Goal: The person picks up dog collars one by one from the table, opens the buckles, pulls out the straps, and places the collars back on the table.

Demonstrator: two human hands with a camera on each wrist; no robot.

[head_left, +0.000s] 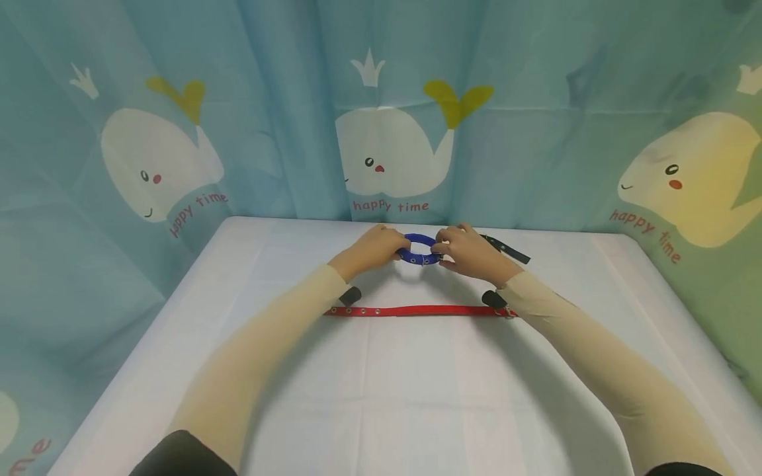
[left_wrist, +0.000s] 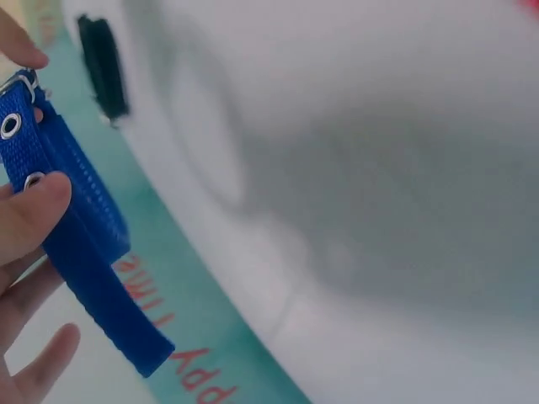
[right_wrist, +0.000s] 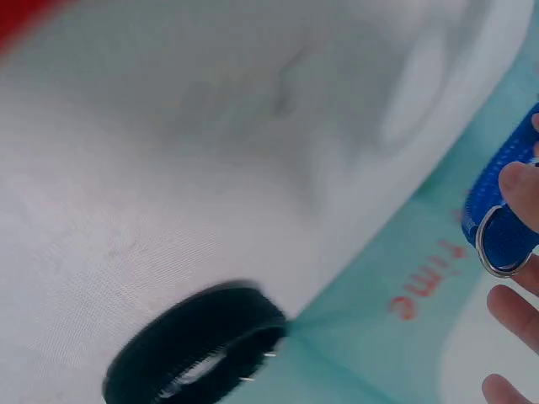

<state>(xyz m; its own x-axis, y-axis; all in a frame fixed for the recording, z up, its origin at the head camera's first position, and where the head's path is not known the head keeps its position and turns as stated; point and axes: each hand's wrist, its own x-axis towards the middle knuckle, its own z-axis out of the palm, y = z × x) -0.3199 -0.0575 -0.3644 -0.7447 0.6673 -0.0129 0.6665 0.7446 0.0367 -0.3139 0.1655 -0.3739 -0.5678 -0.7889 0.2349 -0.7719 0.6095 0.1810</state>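
A blue collar (head_left: 423, 260) with metal eyelets is held up as a loop above the far part of the table, between both hands. My left hand (head_left: 374, 250) pinches its left side; in the left wrist view the thumb (left_wrist: 42, 210) presses the strap beside an eyelet, and the strap's loose end hangs down past the fingers. At the loop's right side, my right hand (head_left: 473, 253) grips the band. A metal ring (right_wrist: 504, 242) hangs from the collar close to the right thumb (right_wrist: 522, 189). Part of the buckle shows at the edge of the left wrist view.
A red collar (head_left: 428, 310) with eyelets and a buckle lies stretched across the table (head_left: 369, 390), nearer than the hands. Behind the right hand lies a black collar (head_left: 510, 250), curved in the right wrist view. A whale-print curtain (head_left: 286, 119) hangs around the table.
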